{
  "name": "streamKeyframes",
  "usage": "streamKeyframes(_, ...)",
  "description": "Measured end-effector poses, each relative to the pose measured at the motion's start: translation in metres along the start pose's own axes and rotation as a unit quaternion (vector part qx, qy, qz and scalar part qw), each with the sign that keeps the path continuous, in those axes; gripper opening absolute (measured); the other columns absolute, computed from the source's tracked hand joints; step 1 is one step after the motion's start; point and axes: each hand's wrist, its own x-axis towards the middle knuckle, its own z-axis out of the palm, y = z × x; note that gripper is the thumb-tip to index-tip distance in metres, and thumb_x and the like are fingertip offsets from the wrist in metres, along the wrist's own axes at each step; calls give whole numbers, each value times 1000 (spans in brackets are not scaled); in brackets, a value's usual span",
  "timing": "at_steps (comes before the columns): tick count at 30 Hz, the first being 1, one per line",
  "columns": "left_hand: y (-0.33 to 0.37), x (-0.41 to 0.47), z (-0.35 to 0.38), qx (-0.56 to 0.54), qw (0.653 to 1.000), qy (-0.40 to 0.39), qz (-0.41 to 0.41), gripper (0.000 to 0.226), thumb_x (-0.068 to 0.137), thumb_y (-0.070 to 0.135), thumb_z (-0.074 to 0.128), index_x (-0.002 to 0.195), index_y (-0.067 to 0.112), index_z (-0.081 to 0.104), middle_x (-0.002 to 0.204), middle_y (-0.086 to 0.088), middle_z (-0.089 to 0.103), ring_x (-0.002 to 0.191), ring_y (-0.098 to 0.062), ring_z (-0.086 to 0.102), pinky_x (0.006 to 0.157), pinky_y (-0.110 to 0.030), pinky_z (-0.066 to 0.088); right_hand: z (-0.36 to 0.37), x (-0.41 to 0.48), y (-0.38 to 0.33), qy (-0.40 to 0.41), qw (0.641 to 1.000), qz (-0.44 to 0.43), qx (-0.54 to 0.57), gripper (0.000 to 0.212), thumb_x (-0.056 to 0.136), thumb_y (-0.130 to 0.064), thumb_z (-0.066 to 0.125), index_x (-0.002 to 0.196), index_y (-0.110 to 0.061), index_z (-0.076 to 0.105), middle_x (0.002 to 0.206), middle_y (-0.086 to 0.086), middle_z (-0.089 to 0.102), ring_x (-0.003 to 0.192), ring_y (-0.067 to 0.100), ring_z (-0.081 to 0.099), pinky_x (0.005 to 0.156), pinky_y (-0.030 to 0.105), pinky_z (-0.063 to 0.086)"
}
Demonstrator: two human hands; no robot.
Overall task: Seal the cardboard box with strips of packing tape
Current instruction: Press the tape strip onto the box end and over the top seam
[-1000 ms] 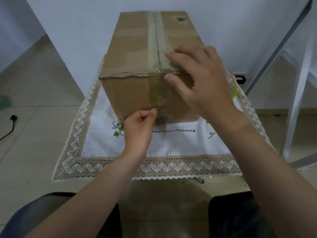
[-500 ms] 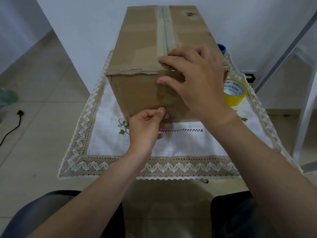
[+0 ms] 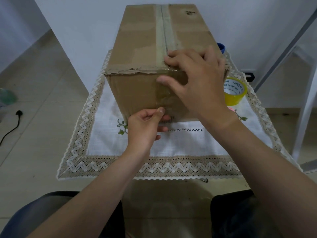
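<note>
A closed cardboard box (image 3: pixel 137 54) stands on a white lace-edged cloth (image 3: pixel 180 143). A tape strip (image 3: pixel 163 31) runs along its top seam and down the near face. My right hand (image 3: pixel 197 79) lies spread over the box's near top edge, fingers on top and thumb on the tape on the front face. My left hand (image 3: pixel 145 127) pinches the lower end of the tape strip against the bottom of the front face, thumb on top. A yellow tape roll (image 3: pixel 235 91) lies on the cloth to the right of the box, partly behind my right hand.
A blue object (image 3: pixel 221 47) peeks out behind the box's right side. A white metal frame (image 3: pixel 307 100) stands at the right. A black cable (image 3: pixel 12 127) and a green object (image 3: pixel 6 97) lie on the tiled floor at left. My knees are below the cloth's near edge.
My right hand slid from the box top toward the near edge, its thumb moving down onto the front tape. The left hand kept its pinch at the bottom. The view shifted, revealing the tape roll.
</note>
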Motion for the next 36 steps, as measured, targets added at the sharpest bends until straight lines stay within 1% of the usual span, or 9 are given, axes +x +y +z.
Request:
streamKeyframes(2,0,0,0,6,1000,3,4,13,97,31,71,92,19,75,78,10,81,50,-5,66,43,-17,45,-3,7,1,7,1000,18,20,44,87,-70,60,101,-31,74,116,-18,70,106,25,54,91,45,37)
streamKeyframes(5,1,1,0,9,1000,6,6,13,97,29,72,87,21,76,75,11,80,45,-3,61,42,-17,42,-4,9,2,2,1000,12,10,44,86,-70,61,97,-29,73,114,-15,70,104,27,53,88,44,36)
streamKeyframes(10,0,2,-1,14,1000,8,7,14,96,30,72,87,21,76,74,11,80,42,-2,57,42,-17,41,-2,-4,2,-5,999,-20,-39,50,83,-68,65,111,-27,69,126,-12,66,108,31,54,91,47,39)
streamKeyframes(17,0,2,-1,17,1000,6,9,14,96,30,72,91,19,77,75,9,80,43,-1,57,41,-16,40,4,-18,5,-13,998,-30,-53,70,76,-64,72,135,-28,60,144,-9,57,126,29,51,102,45,36)
streamKeyframes(22,0,3,0,12,1000,7,7,12,97,27,72,89,18,77,71,9,79,42,-2,57,39,-17,37,3,-22,6,-33,996,-41,-73,84,69,-65,76,141,-27,54,148,-6,54,131,29,47,107,46,34)
streamKeyframes(24,1,3,0,9,1000,7,4,13,96,28,72,92,17,77,72,8,79,43,-2,57,40,-17,37,1,-19,5,-31,996,-36,-69,79,71,-67,75,138,-28,58,146,-8,56,128,29,50,104,45,35)
streamKeyframes(27,0,3,0,12,1000,4,3,13,96,28,73,92,17,77,73,8,80,43,-2,57,40,-17,37,-5,-11,5,0,1000,-4,-14,50,84,-66,66,120,-31,70,132,-14,64,114,28,55,98,44,37)
streamKeyframes(29,0,3,1,14,1000,3,4,12,96,28,73,90,18,77,73,8,80,43,-2,57,40,-17,38,-8,-6,5,18,1000,21,7,39,89,-63,63,110,-31,73,123,-15,67,108,28,54,95,43,39)
streamKeyframes(36,-2,4,1,20,1000,8,12,13,96,29,73,89,19,77,74,9,80,44,-3,58,40,-18,38,-6,-10,-1,20,998,14,-53,43,84,-64,64,109,-30,70,123,-10,66,108,30,55,91,48,42)
